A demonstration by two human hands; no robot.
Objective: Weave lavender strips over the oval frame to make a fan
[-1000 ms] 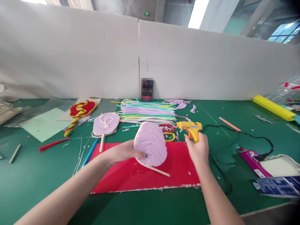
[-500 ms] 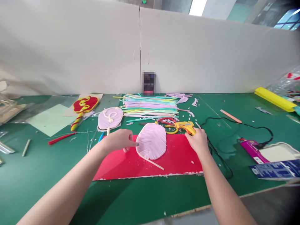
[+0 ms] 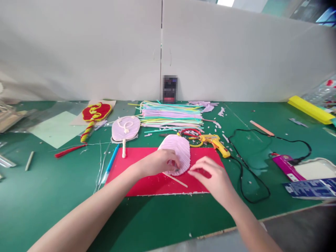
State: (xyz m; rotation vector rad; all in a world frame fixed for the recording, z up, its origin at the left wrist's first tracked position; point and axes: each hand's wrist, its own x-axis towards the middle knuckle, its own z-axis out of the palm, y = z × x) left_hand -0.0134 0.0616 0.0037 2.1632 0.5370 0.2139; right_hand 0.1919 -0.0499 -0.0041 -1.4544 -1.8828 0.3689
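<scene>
A lilac ribbed fan face (image 3: pixel 181 148) made of pipe cleaners lies on a red board (image 3: pixel 149 187), and a thin pale strip (image 3: pixel 178 181) trails from its lower edge. My left hand (image 3: pixel 160 162) rests over the lower left of the fan with its fingers curled inward. At the fan's lower right edge, my right hand (image 3: pixel 211 175) has thumb and forefinger tips pinched close together. Whatever either hand pinches is too small to make out. Beyond my right hand lies a yellow glue gun (image 3: pixel 215 141), with red-and-yellow-handled scissors (image 3: pixel 193 133) beside it.
A finished-looking lilac fan (image 3: pixel 126 127) and a red-and-yellow fan (image 3: pixel 96 113) lie to the left. Coloured pipe cleaners (image 3: pixel 170 115) are heaped behind. The glue gun's black cord (image 3: pixel 243 182) loops right toward a purple power strip (image 3: pixel 285 166). A blue pen (image 3: pixel 112 161) lies left.
My right hand has let go of the glue gun, which stays on the table, and moved left to the fan's edge. My left hand has moved right, over the fan. The view has shifted slightly.
</scene>
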